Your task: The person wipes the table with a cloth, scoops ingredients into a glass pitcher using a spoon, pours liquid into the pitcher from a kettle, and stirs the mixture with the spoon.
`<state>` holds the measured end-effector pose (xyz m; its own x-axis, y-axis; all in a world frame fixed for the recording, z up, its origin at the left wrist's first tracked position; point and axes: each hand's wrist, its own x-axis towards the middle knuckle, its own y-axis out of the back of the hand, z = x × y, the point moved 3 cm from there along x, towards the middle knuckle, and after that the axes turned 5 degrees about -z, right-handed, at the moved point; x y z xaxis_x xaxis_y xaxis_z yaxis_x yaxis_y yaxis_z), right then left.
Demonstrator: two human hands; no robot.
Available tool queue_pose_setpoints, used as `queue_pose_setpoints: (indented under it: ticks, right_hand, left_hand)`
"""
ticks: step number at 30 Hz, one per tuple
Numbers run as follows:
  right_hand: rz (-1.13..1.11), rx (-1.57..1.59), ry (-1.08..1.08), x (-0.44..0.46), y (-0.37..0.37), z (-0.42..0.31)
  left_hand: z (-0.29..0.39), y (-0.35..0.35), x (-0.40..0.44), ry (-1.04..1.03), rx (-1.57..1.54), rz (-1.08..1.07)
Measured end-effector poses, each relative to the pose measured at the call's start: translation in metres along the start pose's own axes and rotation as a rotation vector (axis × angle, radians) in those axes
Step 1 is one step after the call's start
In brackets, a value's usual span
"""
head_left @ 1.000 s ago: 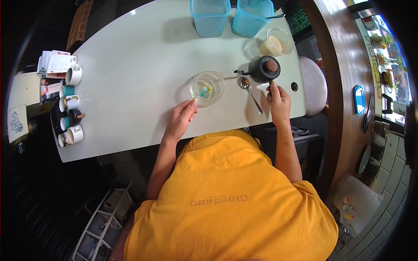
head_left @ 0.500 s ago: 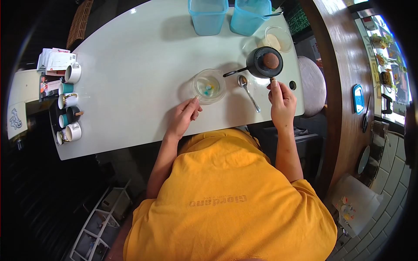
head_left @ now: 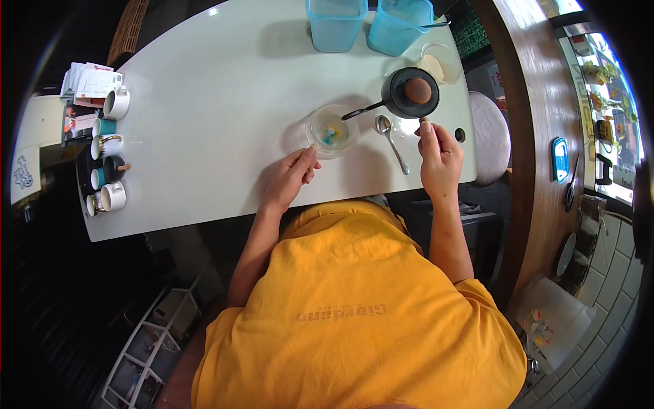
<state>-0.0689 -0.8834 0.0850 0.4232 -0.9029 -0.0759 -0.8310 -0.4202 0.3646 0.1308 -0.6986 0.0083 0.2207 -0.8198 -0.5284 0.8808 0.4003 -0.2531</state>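
Observation:
My left hand [head_left: 295, 176] is closed in a pinch on the near rim of a round clear cup [head_left: 353, 138]. Blue and pale bits lie in the bottom of that cup. With my right hand [head_left: 441, 160] I grip the handle of a small black gooseneck kettle [head_left: 394, 94], which has a brown round knob on its lid. The kettle is held above the table, its thin spout [head_left: 364, 110] reaching left over the cup's right side. Whether liquid comes out of the spout I cannot make out. Between my hands lies a metal spoon [head_left: 394, 146] on the white table.
Two blue plastic containers [head_left: 336, 28] stand at the far edge, a dark handle leaning in the right one. Behind the kettle is a clear cup [head_left: 451, 56] with pale contents. Several mugs [head_left: 117, 103] line the left end. A grey stool [head_left: 490, 140] adjoins the right edge.
The kettle has come left relative to the cup, so its spout tip now lies over the cup instead of beside it. The whole view has shifted slightly.

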Motion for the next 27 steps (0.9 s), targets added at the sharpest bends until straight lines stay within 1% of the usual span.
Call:
queue_pose_setpoints:
  ticks: [27]
  right_hand:
    - [0.004, 0.008, 0.028, 0.002, -0.008, -0.008]
  left_hand:
    - [0.007, -0.005, 0.005, 0.01, 0.046, -0.04]
